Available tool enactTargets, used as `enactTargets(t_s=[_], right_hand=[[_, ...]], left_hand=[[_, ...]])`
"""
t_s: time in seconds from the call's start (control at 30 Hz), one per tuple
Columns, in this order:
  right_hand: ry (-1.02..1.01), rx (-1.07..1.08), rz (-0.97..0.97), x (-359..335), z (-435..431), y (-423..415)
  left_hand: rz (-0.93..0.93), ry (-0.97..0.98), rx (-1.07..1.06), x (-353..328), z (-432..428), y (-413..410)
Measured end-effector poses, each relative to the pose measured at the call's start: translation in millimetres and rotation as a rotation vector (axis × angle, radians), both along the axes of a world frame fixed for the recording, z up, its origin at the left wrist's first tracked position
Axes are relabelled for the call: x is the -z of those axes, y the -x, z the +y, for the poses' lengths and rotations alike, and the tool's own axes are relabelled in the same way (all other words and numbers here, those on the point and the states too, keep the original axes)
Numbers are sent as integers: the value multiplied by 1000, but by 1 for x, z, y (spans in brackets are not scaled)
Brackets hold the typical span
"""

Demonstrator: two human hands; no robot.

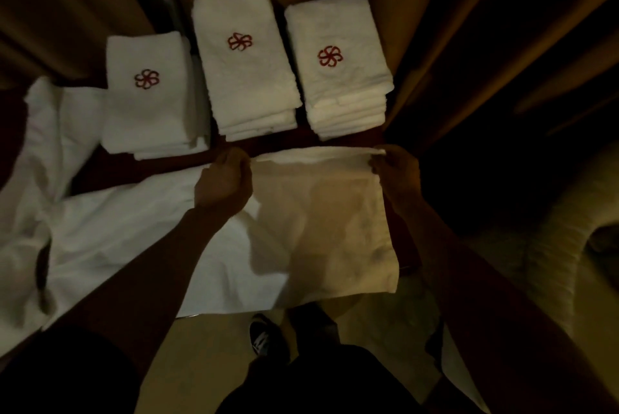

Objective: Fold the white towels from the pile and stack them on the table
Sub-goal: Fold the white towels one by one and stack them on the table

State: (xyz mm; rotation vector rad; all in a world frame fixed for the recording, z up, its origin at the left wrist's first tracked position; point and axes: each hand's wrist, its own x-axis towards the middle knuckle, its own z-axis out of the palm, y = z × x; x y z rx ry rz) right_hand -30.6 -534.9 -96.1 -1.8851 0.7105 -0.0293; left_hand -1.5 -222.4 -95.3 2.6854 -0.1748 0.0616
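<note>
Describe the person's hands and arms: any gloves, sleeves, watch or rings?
Both are bare. The left hand and right hand wear no gloves, and no sleeve covers the left forearm or right forearm where they show. No watch, bracelet or ring is visible, though the light is dim.

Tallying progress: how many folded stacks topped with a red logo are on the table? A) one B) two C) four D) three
D: a left stack, middle stack and right stack sit side by side beyond the held towel, each topped by a red logo.
</note>
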Motion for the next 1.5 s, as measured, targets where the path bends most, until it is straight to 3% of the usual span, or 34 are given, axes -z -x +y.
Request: enactTargets(t_s=[0.2,0.47,0.67,0.8,0.9,1.0,1.17,1.5], right_hand=[[-185,91,75,6,-1,52],[-120,67,200,27,4,90],[195,16,326,29,14,84],[574,-173,336,26,35,75],[717,-434,249,36,54,69],[661,-618,399,53,64,68],[646,-640,448,64,57,57],[718,-706,476,64,18,5]], left_hand=[[-35,-57,252,15,14,45],[12,-36,347,27,30,82],[-13,19,375,29,34,87],[-93,-171,188,31,43,74],[89,-280,109,37,46,69],[315,-346,126,46,47,63],[455,-363,148,55,42,55],[536,-361,170,61,17,20]])
